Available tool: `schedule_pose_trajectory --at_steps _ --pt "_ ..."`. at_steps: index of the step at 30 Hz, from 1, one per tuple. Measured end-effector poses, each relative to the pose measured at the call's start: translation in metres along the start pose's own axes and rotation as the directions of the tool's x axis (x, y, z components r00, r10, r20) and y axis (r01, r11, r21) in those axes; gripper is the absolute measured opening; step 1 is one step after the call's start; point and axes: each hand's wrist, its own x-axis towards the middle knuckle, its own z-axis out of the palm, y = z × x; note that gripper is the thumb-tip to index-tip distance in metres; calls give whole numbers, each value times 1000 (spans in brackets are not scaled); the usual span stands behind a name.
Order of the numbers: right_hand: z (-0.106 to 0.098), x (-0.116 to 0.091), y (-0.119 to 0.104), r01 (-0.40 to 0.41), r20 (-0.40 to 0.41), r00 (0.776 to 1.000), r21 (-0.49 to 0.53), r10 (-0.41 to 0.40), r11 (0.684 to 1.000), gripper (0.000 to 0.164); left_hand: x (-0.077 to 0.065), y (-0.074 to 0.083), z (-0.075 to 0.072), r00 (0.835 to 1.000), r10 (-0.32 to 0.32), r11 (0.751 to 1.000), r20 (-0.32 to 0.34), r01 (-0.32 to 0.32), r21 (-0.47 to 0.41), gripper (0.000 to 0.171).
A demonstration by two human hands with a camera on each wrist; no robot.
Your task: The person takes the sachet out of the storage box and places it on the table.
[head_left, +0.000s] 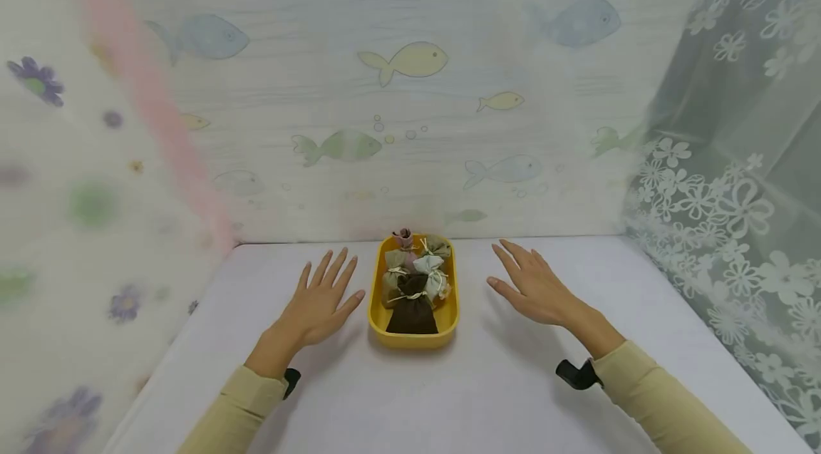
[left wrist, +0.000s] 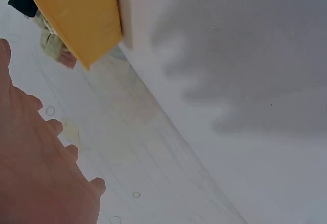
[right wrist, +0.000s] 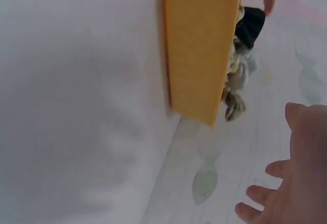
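**Left hand (head_left: 321, 306) and right hand (head_left: 537, 290) flank a yellow tray (head_left: 413, 342)**

The tray sits on a white table (head_left: 410, 404), holding at least 5 tied cloth bundles: a dark brown pouch (head_left: 412, 318) at 6 o'clock, a khaki pouch (head_left: 390, 288) near 10, a mauve pouch (head_left: 405, 241) at 12, an olive pouch (head_left: 439, 247) at 1 and a pale pouch (head_left: 431, 281) near 3. From the tray, the left hand hovers at 9 o'clock, fingers straight and spread, thumb out; the right hovers at 3, fingers extended. Both are empty and apart from the tray. A fish-printed curtain (head_left: 410, 108) hangs at 12.
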Motion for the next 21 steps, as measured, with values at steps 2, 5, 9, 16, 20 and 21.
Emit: schedule_pose_trajectory --at_steps 2,5,9,16,20,21 --pt "1 1 -9 15 -5 1000 45 -15 999 74 -1 1 1 1000 -2 1000 -1 2 -1 76" --pt "5 4 -22 11 16 1000 137 -14 990 76 -3 2 2 1000 -3 1000 -8 3 -20 75" --pt "13 9 -36 -19 44 999 268 7 963 76 -7 4 2 1000 0 999 -4 0 -41 76" --pt "27 18 -51 -50 38 999 445 37 894 66 -9 9 5 1000 23 998 15 -22 -67 79" --pt "35 22 -56 -69 76 996 508 35 859 65 -10 14 8 999 27 997 34 -25 -73 80" --pt "37 24 -57 -72 83 996 520 34 851 65 -10 15 8 999 29 997 35 -27 -75 80"
